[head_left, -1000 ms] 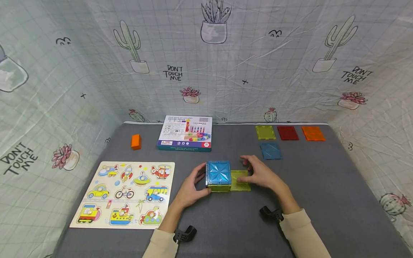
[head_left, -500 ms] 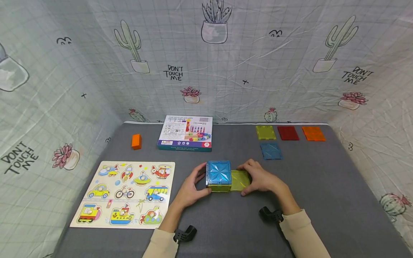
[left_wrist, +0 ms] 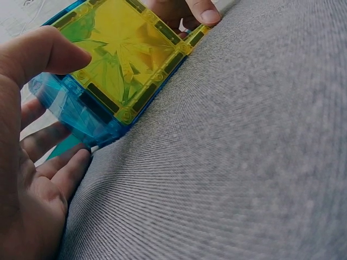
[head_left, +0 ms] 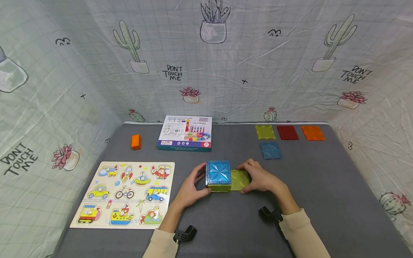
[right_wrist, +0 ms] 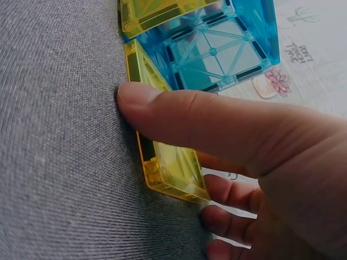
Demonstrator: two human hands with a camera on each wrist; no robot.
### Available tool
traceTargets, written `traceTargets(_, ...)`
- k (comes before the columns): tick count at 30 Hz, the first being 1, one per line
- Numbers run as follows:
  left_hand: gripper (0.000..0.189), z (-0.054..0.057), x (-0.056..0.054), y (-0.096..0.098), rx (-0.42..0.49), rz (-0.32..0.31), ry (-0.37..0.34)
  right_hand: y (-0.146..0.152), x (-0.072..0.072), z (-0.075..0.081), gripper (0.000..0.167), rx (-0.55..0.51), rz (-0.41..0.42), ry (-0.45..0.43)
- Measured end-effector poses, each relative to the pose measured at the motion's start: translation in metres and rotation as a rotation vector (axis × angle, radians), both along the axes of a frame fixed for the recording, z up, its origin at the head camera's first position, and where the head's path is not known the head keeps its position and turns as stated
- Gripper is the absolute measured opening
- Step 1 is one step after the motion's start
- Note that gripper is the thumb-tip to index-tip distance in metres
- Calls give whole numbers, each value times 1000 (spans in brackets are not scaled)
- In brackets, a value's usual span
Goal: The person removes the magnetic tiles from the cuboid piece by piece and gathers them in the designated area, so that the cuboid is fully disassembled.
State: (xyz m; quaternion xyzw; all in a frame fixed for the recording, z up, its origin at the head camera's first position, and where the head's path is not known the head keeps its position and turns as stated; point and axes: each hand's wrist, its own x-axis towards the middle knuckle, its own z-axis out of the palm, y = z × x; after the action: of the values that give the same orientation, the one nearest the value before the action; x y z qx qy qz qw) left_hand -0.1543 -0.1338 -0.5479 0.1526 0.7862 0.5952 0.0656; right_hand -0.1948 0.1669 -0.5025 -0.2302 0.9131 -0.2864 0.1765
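A cube of see-through magnetic tiles (head_left: pixel 218 172) stands on the grey table, with a blue top and a yellow front. My left hand (head_left: pixel 191 188) holds it from the left, the thumb on the yellow front tile (left_wrist: pixel 122 49) and the fingers along the blue side tile (left_wrist: pixel 81 116). Flat on the table against the cube's right lower edge lies another yellow magnetic tile (head_left: pixel 238 180). Thumb at its near edge and fingers at its far edge, my right hand (head_left: pixel 259 178) grips that tile. Blue tiles (right_wrist: pixel 212 51) show behind it in the right wrist view.
Loose magnetic tiles lie at the back right: yellow (head_left: pixel 265 132), red (head_left: pixel 288 133), orange (head_left: pixel 313 133) and blue (head_left: pixel 271 151). A boxed bead set (head_left: pixel 185 133) and an orange block (head_left: pixel 136 142) stand at the back left. A vehicle puzzle board (head_left: pixel 122 195) lies front left.
My right hand has shifted from resting over the yellow tile to gripping it across its near and far edges. The left hand and cube have stayed put.
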Motion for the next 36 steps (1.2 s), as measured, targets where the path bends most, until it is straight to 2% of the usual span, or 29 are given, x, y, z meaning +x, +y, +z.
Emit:
traceTargets(17, 86, 0, -1, -2, 36, -15, 11, 0, -3, -2, 80, 54, -73, -9)
traceTargets(36, 85, 0, -1, -1, 10, -17, 40, 3, -2, 1, 79, 34, -42, 40)
